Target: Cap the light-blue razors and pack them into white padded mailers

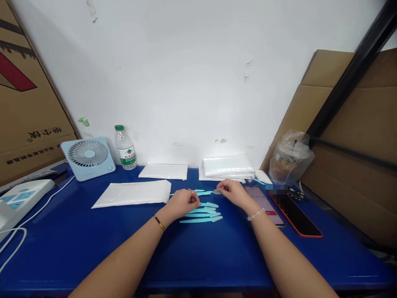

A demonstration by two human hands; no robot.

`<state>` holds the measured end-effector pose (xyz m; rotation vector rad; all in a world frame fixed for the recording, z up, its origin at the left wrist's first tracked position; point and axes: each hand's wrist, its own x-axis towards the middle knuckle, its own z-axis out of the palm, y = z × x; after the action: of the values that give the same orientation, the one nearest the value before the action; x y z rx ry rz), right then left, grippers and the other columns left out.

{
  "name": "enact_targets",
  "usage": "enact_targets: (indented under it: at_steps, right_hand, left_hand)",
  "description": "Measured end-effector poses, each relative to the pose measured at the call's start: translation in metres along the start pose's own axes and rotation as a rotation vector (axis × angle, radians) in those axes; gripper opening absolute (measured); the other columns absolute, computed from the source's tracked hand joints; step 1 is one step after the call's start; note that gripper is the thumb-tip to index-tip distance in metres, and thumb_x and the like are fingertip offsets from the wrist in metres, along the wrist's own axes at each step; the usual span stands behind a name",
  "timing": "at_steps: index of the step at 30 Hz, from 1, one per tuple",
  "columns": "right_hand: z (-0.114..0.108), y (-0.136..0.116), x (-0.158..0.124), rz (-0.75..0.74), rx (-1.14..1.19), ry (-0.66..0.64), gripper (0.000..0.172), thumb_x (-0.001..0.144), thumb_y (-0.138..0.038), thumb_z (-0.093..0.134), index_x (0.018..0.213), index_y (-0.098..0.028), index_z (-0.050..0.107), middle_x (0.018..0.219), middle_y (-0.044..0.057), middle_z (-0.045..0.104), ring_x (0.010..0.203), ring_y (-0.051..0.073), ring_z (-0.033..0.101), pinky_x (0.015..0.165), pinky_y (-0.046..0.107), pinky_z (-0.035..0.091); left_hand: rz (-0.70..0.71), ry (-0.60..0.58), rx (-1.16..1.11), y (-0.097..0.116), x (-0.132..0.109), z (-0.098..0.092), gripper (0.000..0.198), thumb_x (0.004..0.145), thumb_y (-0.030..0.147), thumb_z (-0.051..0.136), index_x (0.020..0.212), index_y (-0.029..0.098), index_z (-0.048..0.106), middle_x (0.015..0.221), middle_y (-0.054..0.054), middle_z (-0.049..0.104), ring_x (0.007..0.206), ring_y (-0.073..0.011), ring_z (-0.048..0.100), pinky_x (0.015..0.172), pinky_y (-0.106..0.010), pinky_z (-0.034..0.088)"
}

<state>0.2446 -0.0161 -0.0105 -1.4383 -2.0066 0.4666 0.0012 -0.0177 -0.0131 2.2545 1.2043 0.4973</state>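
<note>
Several turquoise razors (201,221) lie in a rough column on the blue table, handles to the left and heads to the right. My left hand (185,202) is closed at the left part of the column, its fingertips near a razor handle; what they grip is too small to make out. Above and to the right, my right hand (231,191) pinches a small clear piece (216,191) at the head end of an upper razor. A white padded envelope (133,193) lies left of my left hand.
Behind are a flat white envelope (163,171) and an envelope stack (228,166). A fan (89,158) and a bottle (126,151) stand back left. Two phones (263,203) (299,217) lie right, near a bagged drink cup (288,159). Cardboard flanks the table (77,248).
</note>
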Motion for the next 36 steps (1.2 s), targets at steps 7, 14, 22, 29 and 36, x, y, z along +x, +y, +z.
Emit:
enact_targets:
  at_steps: [7, 14, 22, 29, 36]
  right_hand:
    - [0.007, 0.01, -0.001, -0.02, -0.272, -0.075, 0.007, 0.076, -0.019, 0.056, 0.078, -0.018, 0.063, 0.084, 0.005, 0.06, 0.075, 0.016, 0.057, 0.066, 0.025, 0.04]
    - [-0.001, 0.005, -0.001, 0.0, -0.134, 0.0, 0.013, 0.083, -0.025, 0.048, 0.078, -0.02, 0.059, 0.071, 0.001, 0.062, 0.063, 0.014, 0.056, 0.06, 0.025, 0.039]
    - [-0.001, 0.0, 0.003, 0.11, 0.487, 0.063, 0.024, 0.068, -0.038, 0.068, 0.076, -0.016, 0.064, 0.069, 0.004, 0.066, 0.066, 0.017, 0.062, 0.065, 0.028, 0.049]
    - [0.001, 0.002, 0.003, 0.101, 0.605, 0.083, 0.029, 0.063, -0.037, 0.075, 0.078, -0.015, 0.065, 0.073, 0.004, 0.068, 0.071, 0.018, 0.064, 0.069, 0.03, 0.051]
    - [0.005, -0.001, 0.003, 0.111, 0.632, 0.077, 0.032, 0.061, -0.038, 0.076, 0.08, -0.015, 0.065, 0.074, 0.005, 0.069, 0.071, 0.018, 0.065, 0.071, 0.031, 0.052]
  left_hand:
    - [-0.014, 0.194, 0.375, -0.013, 0.008, -0.005, 0.019, 0.082, 0.033, 0.054, 0.095, 0.023, 0.063, 0.099, -0.005, 0.063, 0.097, -0.0236, 0.054, 0.079, -0.033, 0.04]
    - [-0.013, 0.182, 0.333, -0.019, 0.011, -0.008, 0.012, 0.082, 0.03, 0.054, 0.083, 0.022, 0.063, 0.088, -0.002, 0.066, 0.087, -0.0207, 0.057, 0.071, -0.029, 0.039]
    - [-0.013, 0.196, 0.125, -0.024, 0.013, -0.008, 0.023, 0.086, 0.035, 0.044, 0.087, 0.023, 0.064, 0.087, -0.001, 0.068, 0.081, -0.0178, 0.06, 0.069, -0.025, 0.04]
    - [-0.085, 0.2, -0.057, -0.023, 0.014, -0.011, 0.031, 0.084, 0.043, 0.042, 0.082, 0.02, 0.062, 0.075, 0.0, 0.064, 0.07, -0.0163, 0.057, 0.063, -0.025, 0.041]
    - [-0.064, 0.16, -0.145, -0.021, 0.014, -0.011, 0.031, 0.082, 0.042, 0.044, 0.08, 0.018, 0.062, 0.076, -0.001, 0.064, 0.072, -0.0157, 0.056, 0.065, -0.025, 0.041]
